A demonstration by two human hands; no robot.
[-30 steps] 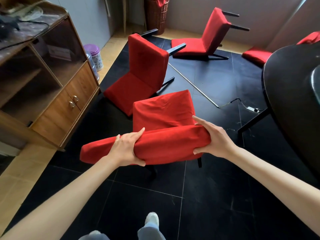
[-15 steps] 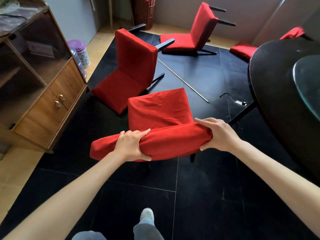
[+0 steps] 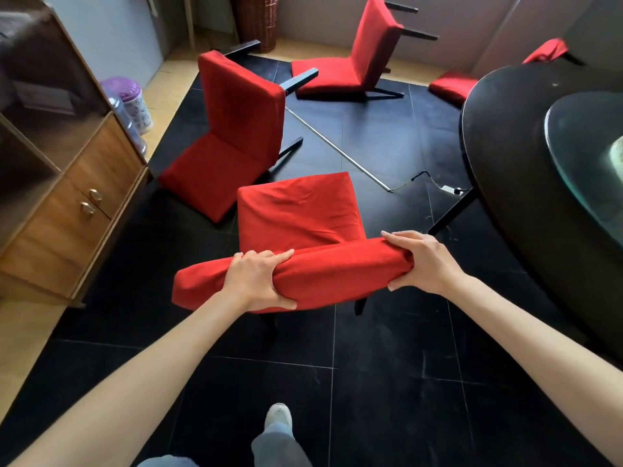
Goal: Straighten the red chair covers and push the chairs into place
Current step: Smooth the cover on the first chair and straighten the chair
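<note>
Upright red chair [image 3: 296,214] stands on black floor beside dark round worktop [image 3: 505,136]. Left hand [image 3: 256,281] and right hand [image 3: 421,261] clasp covered backrest top, fingers wrapped around it, likely steadying chair for pushing. Two tipped chairs [image 3: 232,129] lie beyond.

- Nearest chair [image 3: 296,214] at frame centre, both hands on its backrest top.
- Two tipped chairs [image 3: 232,129] [image 3: 350,59] above it.
- Cabinet [image 3: 67,183] at left.
- Table [image 3: 512,146] at right.

Left hand [image 3: 258,281] and right hand [image 3: 419,262] grip the top of the red-covered chair backrest [image 3: 337,274]; round black table [image 3: 505,136] stands right.
</note>
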